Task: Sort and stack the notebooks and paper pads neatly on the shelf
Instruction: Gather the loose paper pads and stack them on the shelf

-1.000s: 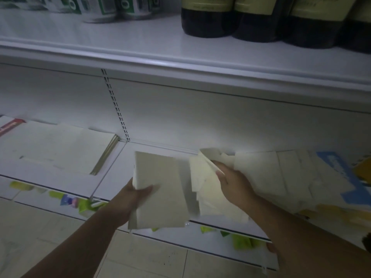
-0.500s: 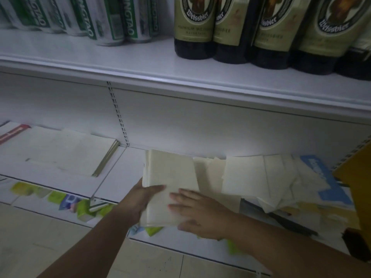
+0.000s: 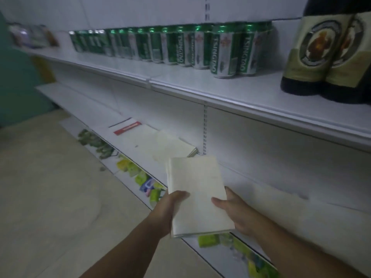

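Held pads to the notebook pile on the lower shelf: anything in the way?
Nothing visible. The left hand and right hand grip the pad stack just in front of the notebook pile lying flat on the lower shelf. The upper shelf overhangs well above that path.

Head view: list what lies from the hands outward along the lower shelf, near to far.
Paper pads gripped by left hand and right hand → cream notebooks lying flat → white pad with a red band.
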`<state>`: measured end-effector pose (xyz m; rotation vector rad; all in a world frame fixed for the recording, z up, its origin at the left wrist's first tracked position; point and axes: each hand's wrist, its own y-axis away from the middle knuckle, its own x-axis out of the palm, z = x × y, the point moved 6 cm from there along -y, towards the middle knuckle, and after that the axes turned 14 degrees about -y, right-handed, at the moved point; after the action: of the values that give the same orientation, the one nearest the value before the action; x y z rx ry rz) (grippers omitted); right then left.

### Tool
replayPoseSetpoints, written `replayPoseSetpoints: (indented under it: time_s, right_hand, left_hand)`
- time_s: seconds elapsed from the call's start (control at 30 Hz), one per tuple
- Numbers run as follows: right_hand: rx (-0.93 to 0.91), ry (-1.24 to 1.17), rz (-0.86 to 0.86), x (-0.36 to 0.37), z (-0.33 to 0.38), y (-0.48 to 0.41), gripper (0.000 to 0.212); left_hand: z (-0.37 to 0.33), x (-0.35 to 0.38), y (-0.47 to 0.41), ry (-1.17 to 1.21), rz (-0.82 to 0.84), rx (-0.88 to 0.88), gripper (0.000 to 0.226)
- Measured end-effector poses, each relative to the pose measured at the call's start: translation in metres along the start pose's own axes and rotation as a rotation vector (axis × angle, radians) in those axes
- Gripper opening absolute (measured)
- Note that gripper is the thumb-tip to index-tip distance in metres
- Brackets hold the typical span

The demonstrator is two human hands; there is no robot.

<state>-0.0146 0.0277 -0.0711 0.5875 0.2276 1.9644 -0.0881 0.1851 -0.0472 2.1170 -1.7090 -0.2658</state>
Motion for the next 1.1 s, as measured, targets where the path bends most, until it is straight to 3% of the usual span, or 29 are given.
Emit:
replayPoseSetpoints:
  time_s: [0.1, 0.23, 0.5, 0.57, 0.7, 0.83, 1.1]
  right_hand:
    - [-0.033, 0.095, 0.047, 0.038, 0.003, -0.011, 0.023]
    - [-0.128, 0.178, 0.053, 0.088, 0.016, -0.033, 0.021]
    - [-0.07, 0.235, 0.083, 0.217, -0.007, -0.095, 0.043]
    - [-0.07, 0.235, 0.084, 0.249, -0.012, -0.115, 0.04]
    - [-0.039, 0.213, 0.037, 0.302, -0.032, -0.151, 0.031]
    - [-0.035, 0.252, -0.057, 0.329, -0.039, -0.2, 0.03]
    - [-0.057, 0.107, -0.127, 0.378, -0.031, -0.332, 0.028]
  left_hand:
    - [-0.005, -0.032, 0.008, 0.05, -0.046, -0.018, 0.029]
    - [-0.026, -0.096, -0.008, 0.039, -0.205, 0.069, 0.023]
    - [-0.054, -0.244, -0.032, -0.178, -0.227, 0.221, 0.052]
    - [-0.058, -0.28, -0.04, -0.22, -0.219, 0.241, 0.058]
    - [-0.061, -0.344, -0.063, -0.27, -0.285, 0.207, 0.041]
    - [-0.07, -0.386, -0.092, -0.291, -0.325, 0.098, 0.044]
    - [-0.099, -0.458, -0.181, -0.278, -0.187, -0.037, 0.036]
